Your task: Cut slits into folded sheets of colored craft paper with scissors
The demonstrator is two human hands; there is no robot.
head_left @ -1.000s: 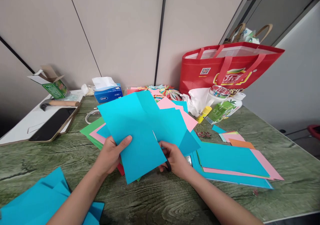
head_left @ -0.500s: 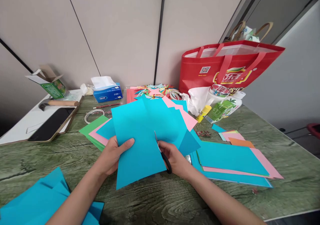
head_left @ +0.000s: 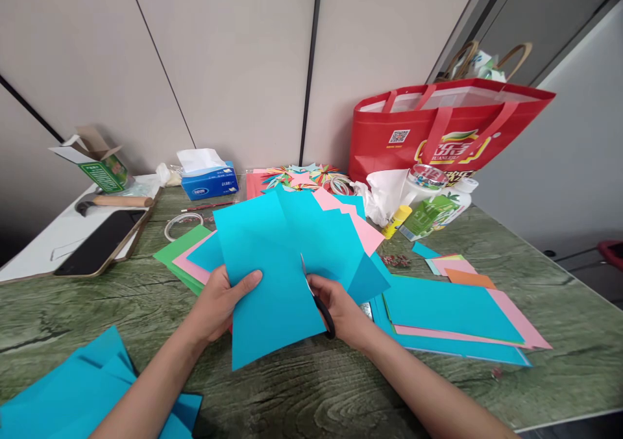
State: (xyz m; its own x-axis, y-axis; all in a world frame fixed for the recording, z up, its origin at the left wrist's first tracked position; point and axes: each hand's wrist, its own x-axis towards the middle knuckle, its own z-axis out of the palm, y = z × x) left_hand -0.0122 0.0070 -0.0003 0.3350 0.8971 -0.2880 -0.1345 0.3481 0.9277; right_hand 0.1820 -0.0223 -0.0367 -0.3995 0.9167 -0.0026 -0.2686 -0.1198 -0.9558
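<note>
Now, blue sheet (head_left: 272, 306): swung closer to upright within a second, baring the blade of the scissors (head_left: 328, 319); cutting appears under way.
Left hand (head_left: 219, 301): thumb pressed on the sheet's face, other fingers largely hidden behind, pinching its left side.
Right hand (head_left: 341, 308): fingers wrapped around the scissors, sheet just to their left.
Desk (head_left: 302, 400): sheet held over its middle, toward the near edge.

You've the cam on your head, one view only: it faces fwd & down over the table (head_left: 272, 397) to the wall (head_left: 233, 69) behind. It's close in: your L hand (head_left: 217, 304) & R hand (head_left: 337, 306) sit just below ctr, w/ your forearms (head_left: 156, 375) entering from the btm edge. Wide FOV, so you also get the table's R edge & the red bag (head_left: 413, 143) at back R.
</note>
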